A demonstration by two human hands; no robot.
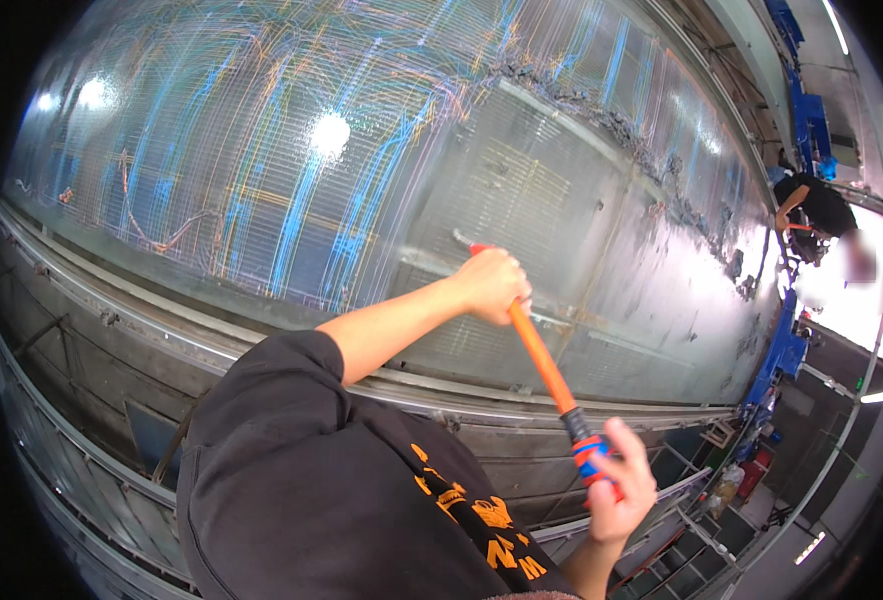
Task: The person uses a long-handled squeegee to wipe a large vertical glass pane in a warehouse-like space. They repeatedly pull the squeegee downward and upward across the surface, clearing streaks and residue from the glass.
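Note:
A long tool with an orange shaft [540, 352], a black collar and a red-and-blue grip slants across the middle. Its far end has a small bent metal tip [462, 238]; the exact kind of tool does not show. My left hand [497, 285] is wrapped round the shaft close to that tip. At the near end, my right hand [622, 485] holds the grip loosely, some fingers lifted off it. Under the tip lies a large, shiny grey panel [522, 190]. I cannot tell whether the tip touches it.
Blue, yellow and purple lines cover the panel's left part. Dark crumbly residue [677, 170] runs across its far right area. A metal rail [162, 325] borders its near side. Another person in dark clothes [827, 210] is at the far right, near blue machine parts [777, 350].

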